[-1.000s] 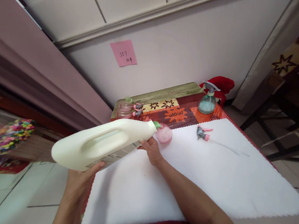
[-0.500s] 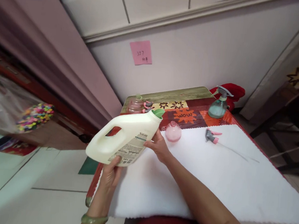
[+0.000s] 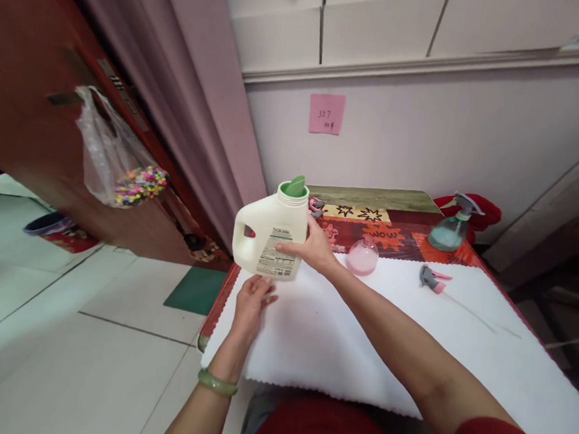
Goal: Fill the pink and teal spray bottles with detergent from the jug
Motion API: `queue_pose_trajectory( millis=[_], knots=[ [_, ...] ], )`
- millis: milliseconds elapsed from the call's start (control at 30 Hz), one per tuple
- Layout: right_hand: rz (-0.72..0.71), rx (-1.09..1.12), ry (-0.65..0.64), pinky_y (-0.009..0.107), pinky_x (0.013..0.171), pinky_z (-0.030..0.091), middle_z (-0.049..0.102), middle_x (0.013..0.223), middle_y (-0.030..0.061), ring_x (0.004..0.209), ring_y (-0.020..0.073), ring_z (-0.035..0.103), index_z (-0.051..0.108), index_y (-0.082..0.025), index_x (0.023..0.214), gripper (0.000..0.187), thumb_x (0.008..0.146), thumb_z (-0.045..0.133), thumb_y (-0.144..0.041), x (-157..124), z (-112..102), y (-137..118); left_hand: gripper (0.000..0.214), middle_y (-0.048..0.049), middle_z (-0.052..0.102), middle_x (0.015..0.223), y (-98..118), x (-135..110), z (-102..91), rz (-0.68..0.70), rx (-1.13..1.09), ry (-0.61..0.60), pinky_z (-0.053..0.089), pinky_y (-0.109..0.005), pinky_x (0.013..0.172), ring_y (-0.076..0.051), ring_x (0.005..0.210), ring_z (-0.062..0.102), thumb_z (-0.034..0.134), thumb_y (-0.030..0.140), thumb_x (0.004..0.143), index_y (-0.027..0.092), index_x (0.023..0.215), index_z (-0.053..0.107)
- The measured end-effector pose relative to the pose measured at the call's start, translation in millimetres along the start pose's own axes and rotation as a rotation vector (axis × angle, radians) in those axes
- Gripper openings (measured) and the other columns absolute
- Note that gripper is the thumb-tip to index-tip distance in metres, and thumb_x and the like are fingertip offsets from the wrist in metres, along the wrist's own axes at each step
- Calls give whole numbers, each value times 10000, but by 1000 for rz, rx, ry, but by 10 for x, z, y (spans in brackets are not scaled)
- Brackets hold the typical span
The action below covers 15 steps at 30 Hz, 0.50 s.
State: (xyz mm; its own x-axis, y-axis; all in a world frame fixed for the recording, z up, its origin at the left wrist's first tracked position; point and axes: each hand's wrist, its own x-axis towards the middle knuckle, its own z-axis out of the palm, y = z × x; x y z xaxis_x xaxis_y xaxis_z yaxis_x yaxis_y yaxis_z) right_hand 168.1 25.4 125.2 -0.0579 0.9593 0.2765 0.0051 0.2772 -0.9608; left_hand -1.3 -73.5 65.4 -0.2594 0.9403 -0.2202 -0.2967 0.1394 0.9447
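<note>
A cream-coloured detergent jug stands upright at the table's left side, its green pouring spout uncapped. My right hand grips the jug's right side, thumb across the printed label. Just under the jug's base, my left hand has its fingers apart and holds nothing. Whether its fingertips still touch the jug, I cannot tell. To the right, a round clear bottle with pink liquid sits without a top. Farther right lies a grey and pink spray head with its thin tube.
A spray bottle with greenish liquid is at the back right. White cloth covers the table's front. Behind the jug, another pink and grey spray head partly shows. A bag of colourful pieces hangs on the door at left.
The jug has gone from tilted in both hands to upright and lower. My left hand has come off its underside; my right hand still grips it. The view has shifted left.
</note>
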Motion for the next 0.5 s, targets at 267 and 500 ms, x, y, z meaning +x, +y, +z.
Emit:
queue_pose_trajectory(
  millis=[267, 500],
  knots=[
    [76, -399, -77, 479, 913, 515, 743, 1051, 49, 1005, 310, 679, 601, -247, 1206, 816, 512, 933, -521, 168, 272, 230, 515, -100, 732, 897, -73, -362, -211, -12, 242, -98, 511, -292, 597, -201, 742, 686, 865, 421, 633, 143, 1027, 684],
    [-80, -262, -28, 481, 1142, 396, 454, 1545, 182, 1407, 326, 473, 325, -207, 1532, 1123, 611, 896, -504, -135, 157, 357, 490, -89, 725, 933, -178, -333, 67, 74, 439, -284, 521, -324, 637, -196, 755, 651, 831, 426, 643, 164, 1026, 674]
  ],
)
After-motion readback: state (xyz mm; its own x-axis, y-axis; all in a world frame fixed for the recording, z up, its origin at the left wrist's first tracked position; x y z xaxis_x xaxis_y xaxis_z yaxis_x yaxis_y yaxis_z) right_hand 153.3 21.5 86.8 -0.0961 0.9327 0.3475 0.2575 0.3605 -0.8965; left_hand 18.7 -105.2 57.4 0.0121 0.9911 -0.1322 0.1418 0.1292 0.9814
